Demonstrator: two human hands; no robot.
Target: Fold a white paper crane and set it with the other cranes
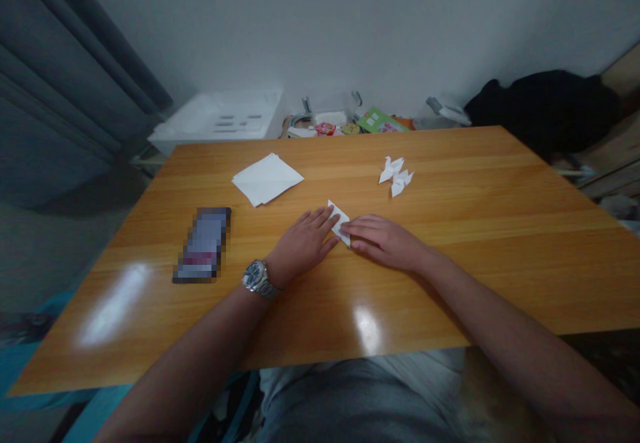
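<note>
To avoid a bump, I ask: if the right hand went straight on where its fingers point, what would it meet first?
The right hand touches the small folded paper; just past it, the left hand would most likely come first, though heights are hard to judge.

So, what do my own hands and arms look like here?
Your left hand is ungloved, with a silver-toned metal-link watch, round and dark-faced, at the wrist. Your right hand is ungloved too, its wrist unadorned. No sleeve reaches either wrist.
</note>
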